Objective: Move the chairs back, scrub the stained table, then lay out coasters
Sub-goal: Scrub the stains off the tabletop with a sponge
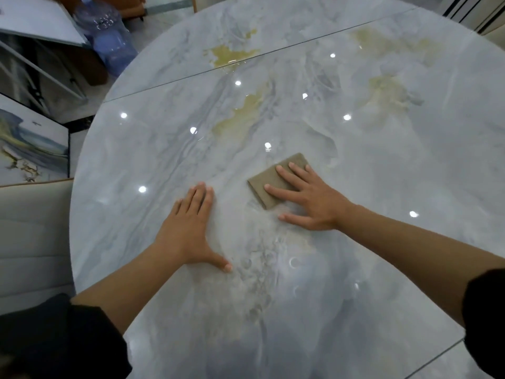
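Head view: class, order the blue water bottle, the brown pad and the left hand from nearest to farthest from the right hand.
1. brown pad, under the right hand and its fingers.
2. left hand, flat alongside, to its left.
3. blue water bottle, far upper left.

free: tabletop (382, 173) far and right of sponge (262, 179) | obstacle: chair (32, 236) beside left rim

— What do we see on our left?
— A translucent blue plastic water jug (109, 36) on the pale grey tiled floor (161, 15). Nearer us there's a framed landscape painting in blue and gold (32, 149).
— And far right?
— We make out black-and-white vertical slats (461, 9).
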